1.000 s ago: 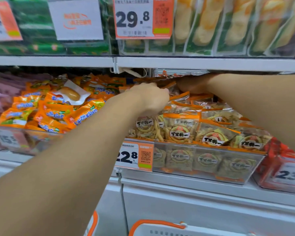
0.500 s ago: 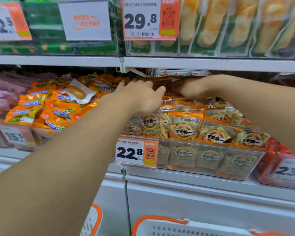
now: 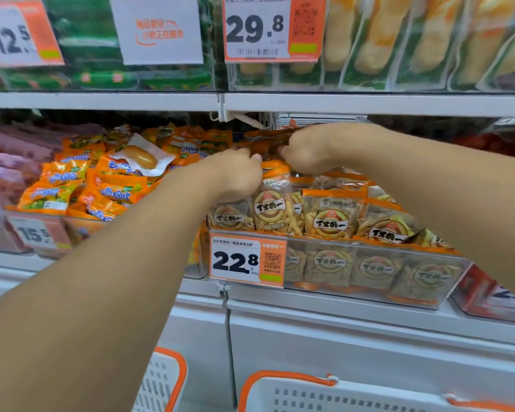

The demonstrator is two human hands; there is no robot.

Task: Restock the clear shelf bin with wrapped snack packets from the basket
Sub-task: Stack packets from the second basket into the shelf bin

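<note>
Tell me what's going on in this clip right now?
A person is restocking a clear shelf bin, the one with the 22.8 price tag, already heaped with wrapped snack packets. Both arms reach over the pile: the left hand and right hand meet at the back of the bin, fingers curled among the orange-topped packets there. The white basket with orange handles sits below the shelf.

Fingertips of right hand [image 3: 305, 150] hidden behind its own knuckles; grip unclear. Left hand [image 3: 235, 173] covers the tops of the front snack packets [image 3: 275, 203]. Packets low in the clear bin [image 3: 369, 273] blurred through its wall. Basket [image 3: 324, 394] cut off by bottom edge. Price tag [image 3: 18, 34] cropped at left edge
</note>
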